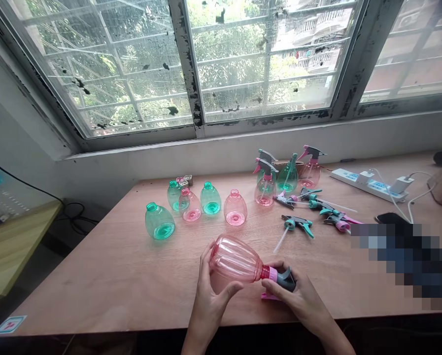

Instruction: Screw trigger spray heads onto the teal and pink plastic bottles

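Observation:
A clear pink spray bottle (pixel 237 259) lies tilted on its side above the table's front part, its base to the left and its neck to the right. My left hand (pixel 213 291) is wrapped round the base end, thumb below. At the neck, my right hand (pixel 292 291) grips the grey and pink spray head (pixel 282 278), which sits on the bottle's mouth. A pink trigger (pixel 268 297) points down toward me. Part of the spray head is covered by my right fingers.
Headless green bottles (pixel 159 222) and pink bottles (pixel 235 208) stand behind to the left. Bottles with spray heads (pixel 265 185) stand at the back. Loose spray heads (pixel 297 224) lie to the right, near a power strip (pixel 368 185) and a dark phone (pixel 394 219).

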The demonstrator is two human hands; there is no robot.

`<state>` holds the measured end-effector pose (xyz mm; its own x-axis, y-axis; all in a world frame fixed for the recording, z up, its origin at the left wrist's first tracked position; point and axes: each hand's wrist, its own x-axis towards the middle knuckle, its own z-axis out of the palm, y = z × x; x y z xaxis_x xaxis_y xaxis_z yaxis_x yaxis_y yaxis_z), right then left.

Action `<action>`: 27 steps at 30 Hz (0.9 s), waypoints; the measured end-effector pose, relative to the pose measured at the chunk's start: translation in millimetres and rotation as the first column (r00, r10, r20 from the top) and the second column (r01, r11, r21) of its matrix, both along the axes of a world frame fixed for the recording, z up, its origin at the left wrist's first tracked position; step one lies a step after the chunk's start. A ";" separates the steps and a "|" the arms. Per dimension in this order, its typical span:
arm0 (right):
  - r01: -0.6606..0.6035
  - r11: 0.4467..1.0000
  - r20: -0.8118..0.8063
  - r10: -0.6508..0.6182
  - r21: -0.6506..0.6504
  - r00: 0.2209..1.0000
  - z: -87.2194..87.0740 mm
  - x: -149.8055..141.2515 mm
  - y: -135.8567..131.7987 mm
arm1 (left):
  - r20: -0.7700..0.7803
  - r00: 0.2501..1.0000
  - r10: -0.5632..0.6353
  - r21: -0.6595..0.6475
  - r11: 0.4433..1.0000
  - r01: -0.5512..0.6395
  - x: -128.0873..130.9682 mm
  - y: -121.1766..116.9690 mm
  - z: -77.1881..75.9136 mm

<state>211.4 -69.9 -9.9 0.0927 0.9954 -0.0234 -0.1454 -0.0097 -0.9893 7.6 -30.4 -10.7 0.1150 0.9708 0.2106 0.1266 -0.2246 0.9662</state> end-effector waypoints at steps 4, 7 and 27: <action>-0.004 1.000 0.020 0.004 -0.018 1.000 0.4 -1.1 -0.6 | 0.059 0.998 -0.015 -0.021 1.000 0.017 0.5 -0.1 5.1; 0.021 0.999 0.002 -0.021 -0.038 1.000 0.0 0.3 -0.7 | 0.033 0.999 -0.014 0.025 1.000 0.013 -0.3 0.4 4.7; -0.010 1.000 -0.003 0.010 0.002 1.000 -2.4 -0.8 -1.2 | 0.021 1.000 -0.018 -0.007 1.000 0.018 0.8 -0.8 -0.1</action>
<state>210.6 -71.1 -12.3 0.0826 0.9964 -0.0213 -0.1486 -0.0088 -0.9889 8.4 -31.2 -10.8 0.1281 0.9702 0.2058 0.1021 -0.2193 0.9703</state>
